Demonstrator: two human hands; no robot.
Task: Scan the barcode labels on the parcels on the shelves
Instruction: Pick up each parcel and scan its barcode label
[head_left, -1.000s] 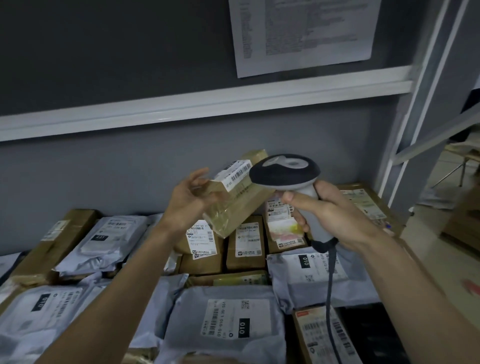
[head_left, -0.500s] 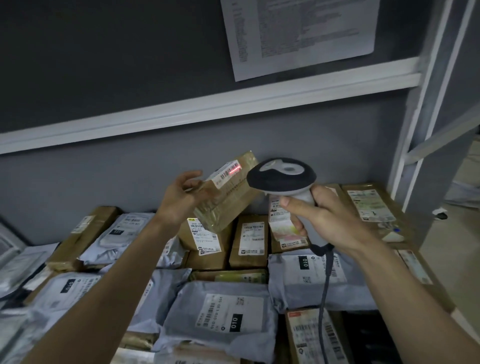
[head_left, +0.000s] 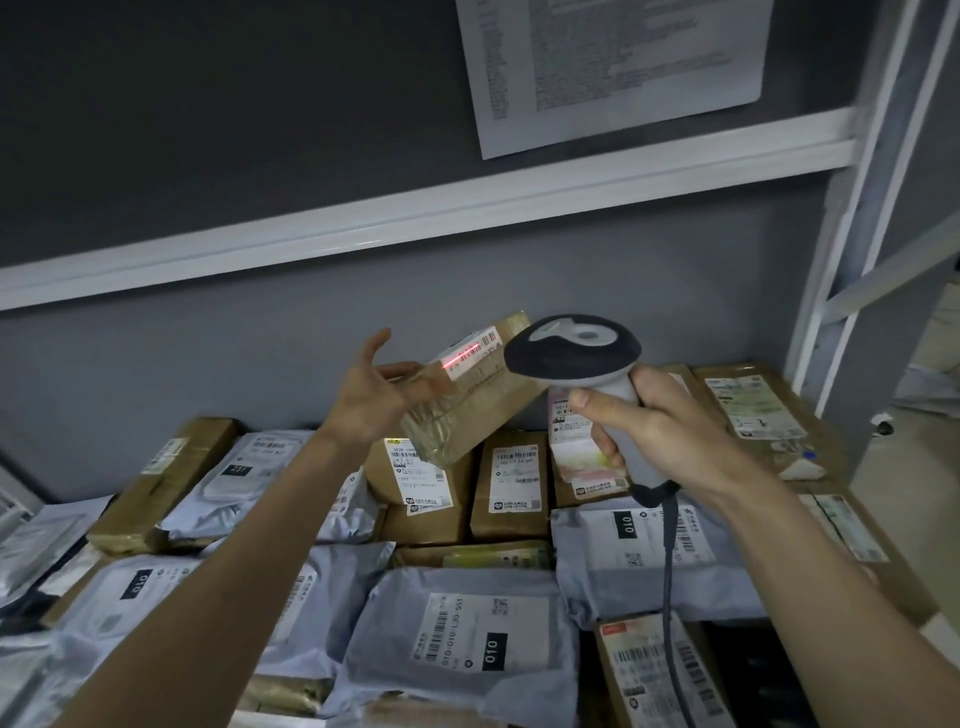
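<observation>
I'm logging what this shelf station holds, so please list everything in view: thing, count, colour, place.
Held box: one, brown cardboard, raised above the pile, tilted; red scan line across its white barcode label.
Barcode scanner: one, dark grey head, light grey handle, cable hanging down; pointed at the label.
Cardboard boxes: several, brown, white labels, mostly along the back of the shelf.
Mailer bags: several, grey plastic, some marked 010, in front and at left.
Shelf rail: one, white, above the pile.
Printed sheet: one, white, on the dark wall.
Left hand: holds the box from its left end.
Right hand: grip closed round the scanner handle.
</observation>
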